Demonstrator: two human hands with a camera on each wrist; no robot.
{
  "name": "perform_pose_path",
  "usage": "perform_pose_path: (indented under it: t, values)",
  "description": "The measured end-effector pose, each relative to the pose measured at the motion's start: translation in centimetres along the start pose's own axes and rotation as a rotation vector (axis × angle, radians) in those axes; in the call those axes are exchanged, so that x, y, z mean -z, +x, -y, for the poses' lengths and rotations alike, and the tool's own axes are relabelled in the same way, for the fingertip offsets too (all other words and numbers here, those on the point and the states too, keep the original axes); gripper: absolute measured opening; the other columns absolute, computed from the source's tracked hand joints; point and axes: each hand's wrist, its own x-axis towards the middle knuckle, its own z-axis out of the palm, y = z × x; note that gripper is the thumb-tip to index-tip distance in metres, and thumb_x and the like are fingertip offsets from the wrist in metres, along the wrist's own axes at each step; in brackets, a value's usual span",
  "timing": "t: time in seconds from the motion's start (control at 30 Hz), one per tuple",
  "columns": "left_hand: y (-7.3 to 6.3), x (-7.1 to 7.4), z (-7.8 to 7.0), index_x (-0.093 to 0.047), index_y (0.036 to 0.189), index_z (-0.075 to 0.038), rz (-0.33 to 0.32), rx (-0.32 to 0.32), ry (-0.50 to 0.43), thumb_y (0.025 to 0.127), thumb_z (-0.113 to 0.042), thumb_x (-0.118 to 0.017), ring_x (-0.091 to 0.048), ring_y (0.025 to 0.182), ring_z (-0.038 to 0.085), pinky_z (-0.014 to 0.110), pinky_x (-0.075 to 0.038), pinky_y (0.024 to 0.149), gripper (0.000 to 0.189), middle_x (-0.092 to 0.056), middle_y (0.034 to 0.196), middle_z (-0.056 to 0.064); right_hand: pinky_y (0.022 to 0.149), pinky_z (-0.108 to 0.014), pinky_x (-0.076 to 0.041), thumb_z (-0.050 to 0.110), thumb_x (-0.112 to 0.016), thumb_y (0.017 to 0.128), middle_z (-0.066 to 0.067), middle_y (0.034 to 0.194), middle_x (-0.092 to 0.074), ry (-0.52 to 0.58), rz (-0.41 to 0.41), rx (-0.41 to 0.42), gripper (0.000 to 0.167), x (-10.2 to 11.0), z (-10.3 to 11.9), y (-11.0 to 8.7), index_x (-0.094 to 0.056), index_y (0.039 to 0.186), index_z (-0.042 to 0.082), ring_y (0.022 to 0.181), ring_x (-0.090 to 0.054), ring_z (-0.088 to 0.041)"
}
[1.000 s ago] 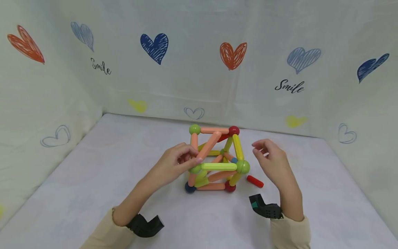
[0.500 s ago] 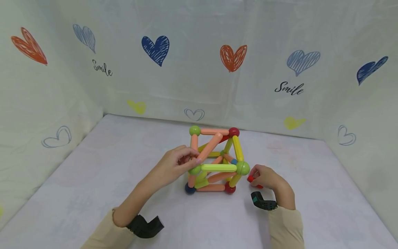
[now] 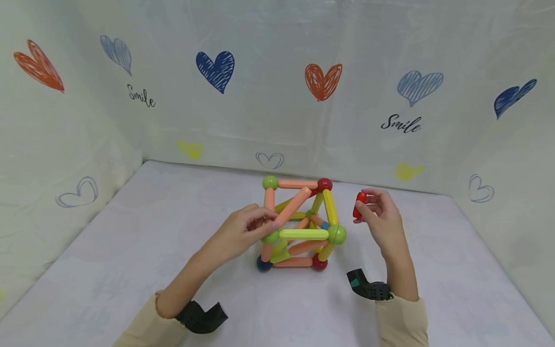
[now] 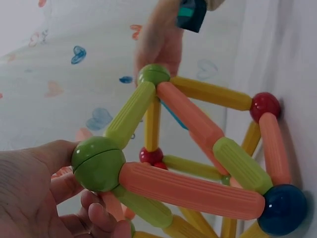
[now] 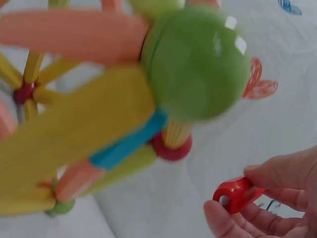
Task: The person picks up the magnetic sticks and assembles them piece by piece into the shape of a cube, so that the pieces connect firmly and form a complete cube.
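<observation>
A frame of coloured magnetic rods and balls stands on the table in the head view. My left hand holds it at its near left upper corner, thumb and fingers at a green ball. From that corner a slanting orange rod rises to the right; its upper end appears unattached. To the right of the frame, my right hand pinches a short red magnetic rod between thumb and fingers, raised and apart from the frame. The right wrist view shows the red rod's silvery end facing the camera.
A dark blue ball and a red ball form the frame's near lower corners on the white tabletop. Behind the table hangs a pale cloth printed with hearts. Both wrists wear black camera mounts.
My right hand has gone down to the table, picked up the red rod lying there and lifted it beside the frame. The left hand has stayed at its corner.
</observation>
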Motion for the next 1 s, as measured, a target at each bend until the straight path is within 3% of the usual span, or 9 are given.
perform_pose_path:
  t: [0.1, 0.23, 0.47, 0.7, 1.0]
  values:
    - [0.0, 0.0, 0.0, -0.066, 0.107, -0.012, 0.0, 0.001, 0.006, 0.09, -0.029, -0.06, -0.044, 0.071, 0.014, 0.021, -0.037, 0.057, 0.024, -0.049, 0.082, 0.002, 0.07, -0.017, -0.052, 0.014, -0.059, 0.091, -0.005, 0.111, -0.05, 0.169, -0.05, 0.011, 0.042, -0.7, 3.6, -1.2, -0.043, 0.129, 0.009, 0.088, -0.058, -0.011]
    - [0.0, 0.0, 0.1, -0.066, 0.106, -0.013, -0.004, 0.0, 0.011, 0.09, -0.03, -0.061, -0.044, 0.071, 0.014, 0.021, -0.037, 0.057, 0.024, -0.049, 0.082, 0.002, 0.075, -0.017, -0.052, 0.004, -0.059, 0.089, -0.002, 0.109, -0.05, 0.333, -0.072, 0.019, 0.047, -1.9, 6.3, -2.3, -0.04, 0.131, 0.01, 0.095, -0.056, -0.013]
    - [0.0, -0.1, 0.1, -0.067, 0.107, -0.013, -0.004, 0.002, 0.019, 0.09, -0.03, -0.061, -0.043, 0.071, 0.014, 0.021, -0.036, 0.057, 0.025, -0.049, 0.082, 0.002, 0.08, -0.027, -0.053, -0.003, -0.057, 0.088, -0.006, 0.111, -0.051, 0.552, -0.052, 0.051, 0.047, -4.2, 7.7, -3.0, -0.037, 0.128, 0.012, 0.1, -0.058, -0.019]
    - [-0.1, -0.1, 0.0, -0.066, 0.109, -0.014, 0.003, 0.02, 0.029, 0.089, -0.031, -0.061, -0.044, 0.072, 0.014, 0.022, -0.037, 0.057, 0.027, -0.05, 0.084, 0.002, 0.086, -0.029, -0.05, -0.006, -0.053, 0.089, -0.006, 0.115, -0.048, 0.633, -0.048, 0.085, 0.05, -5.5, 8.4, -3.1, -0.032, 0.131, 0.011, 0.112, -0.054, -0.025]
    - [-0.1, -0.1, -0.3, -0.067, 0.108, -0.013, 0.008, 0.019, 0.021, 0.089, -0.028, -0.062, -0.043, 0.07, 0.015, 0.021, -0.036, 0.055, 0.025, -0.047, 0.08, 0.002, 0.084, -0.022, -0.051, -0.006, -0.053, 0.089, -0.003, 0.112, -0.049, 0.585, -0.033, 0.098, 0.049, -6.0, 8.5, -3.2, -0.034, 0.133, 0.009, 0.103, -0.056, -0.016]
